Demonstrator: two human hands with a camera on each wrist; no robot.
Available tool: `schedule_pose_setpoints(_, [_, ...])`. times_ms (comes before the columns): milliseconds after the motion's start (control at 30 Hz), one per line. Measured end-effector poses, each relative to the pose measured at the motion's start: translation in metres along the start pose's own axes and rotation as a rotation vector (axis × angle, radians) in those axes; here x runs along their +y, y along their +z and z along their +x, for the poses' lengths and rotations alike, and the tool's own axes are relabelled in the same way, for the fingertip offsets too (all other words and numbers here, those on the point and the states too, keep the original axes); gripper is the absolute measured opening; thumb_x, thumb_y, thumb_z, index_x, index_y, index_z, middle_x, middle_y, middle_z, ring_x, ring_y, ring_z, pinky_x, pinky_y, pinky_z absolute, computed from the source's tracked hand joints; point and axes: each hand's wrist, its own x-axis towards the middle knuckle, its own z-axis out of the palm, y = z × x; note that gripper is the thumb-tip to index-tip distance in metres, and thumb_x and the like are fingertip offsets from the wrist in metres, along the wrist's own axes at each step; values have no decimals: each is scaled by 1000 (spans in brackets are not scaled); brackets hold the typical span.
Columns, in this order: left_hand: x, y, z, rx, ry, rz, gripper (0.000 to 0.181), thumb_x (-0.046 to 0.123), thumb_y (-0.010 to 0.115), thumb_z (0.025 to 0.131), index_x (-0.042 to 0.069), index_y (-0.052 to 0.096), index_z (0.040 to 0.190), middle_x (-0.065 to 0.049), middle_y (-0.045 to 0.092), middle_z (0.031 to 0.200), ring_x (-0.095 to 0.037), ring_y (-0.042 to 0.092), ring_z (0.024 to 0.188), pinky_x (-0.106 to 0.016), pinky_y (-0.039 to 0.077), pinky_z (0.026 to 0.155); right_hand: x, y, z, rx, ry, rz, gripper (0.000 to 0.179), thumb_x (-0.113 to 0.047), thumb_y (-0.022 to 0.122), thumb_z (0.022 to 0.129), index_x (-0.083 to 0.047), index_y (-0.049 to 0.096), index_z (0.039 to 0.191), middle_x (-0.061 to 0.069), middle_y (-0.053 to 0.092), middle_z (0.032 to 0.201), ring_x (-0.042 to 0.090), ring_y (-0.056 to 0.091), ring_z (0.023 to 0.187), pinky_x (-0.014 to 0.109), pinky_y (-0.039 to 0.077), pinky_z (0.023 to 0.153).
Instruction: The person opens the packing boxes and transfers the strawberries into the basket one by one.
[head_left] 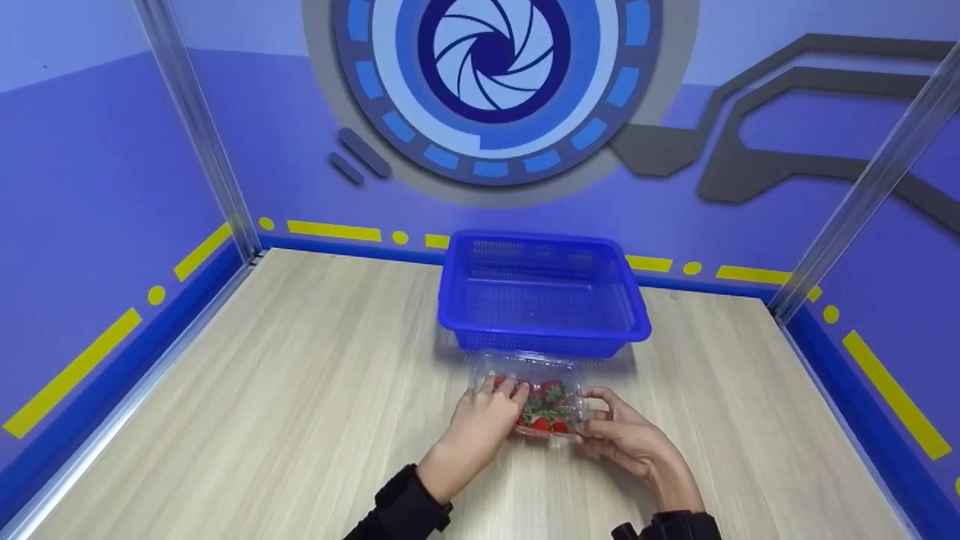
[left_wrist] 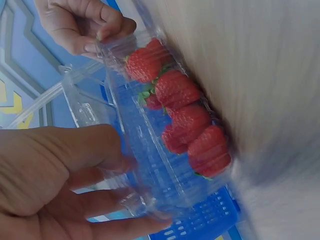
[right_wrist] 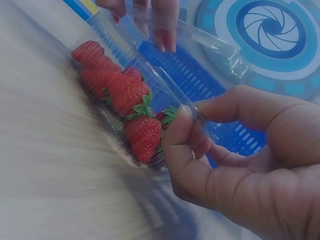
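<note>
A clear plastic punnet [head_left: 544, 433] holding several red strawberries [head_left: 553, 391] with green leaves sits on the table. Its transparent lid [head_left: 525, 366] stands raised at the far side. My right hand [head_left: 634, 442] pinches the punnet's right edge between thumb and fingers, seen closely in the right wrist view. Over the left part of the punnet, my left hand [head_left: 484, 420] reaches across with fingers extended and nothing gripped. In the left wrist view its fingers overlap the punnet's near wall, apart from the strawberries [left_wrist: 210, 152].
Directly behind the punnet stands a blue perforated plastic basket [head_left: 544, 332], with no contents showing. The pale wood-grain table [head_left: 322, 360] is bounded by blue printed panels [head_left: 255, 142] and metal corner posts [head_left: 199, 112].
</note>
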Motion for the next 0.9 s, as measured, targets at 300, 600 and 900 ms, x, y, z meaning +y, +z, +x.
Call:
schedule_pose_setpoints(300, [-9, -5, 3, 136, 15, -1, 45, 1, 77, 84, 21, 71, 123, 3, 71, 126, -24, 68, 115, -40, 61, 78, -4, -2, -3, 1, -8, -68, 60, 11, 60, 91, -2, 29, 140, 8, 61, 97, 19, 64, 87, 34, 56, 81])
schedule_pose_setpoints(600, [-15, -16, 2, 159, 60, -75, 42, -5, 75, 84, 16, 73, 121, -1, 70, 129, -26, 67, 117, -37, 59, 85, -5, -7, -4, -10, 2, -84, 63, 9, 59, 93, 0, 25, 144, 11, 63, 103, 18, 65, 88, 29, 55, 77])
schedule_pose_setpoints(900, [-22, -23, 2, 173, 43, -190, 54, -11, 76, 80, 12, 68, 128, -5, 69, 128, -24, 65, 118, -36, 59, 86, -5, -10, -7, -40, 12, -57, 61, 8, 61, 92, -1, 26, 141, 5, 54, 97, 17, 62, 87, 31, 54, 78])
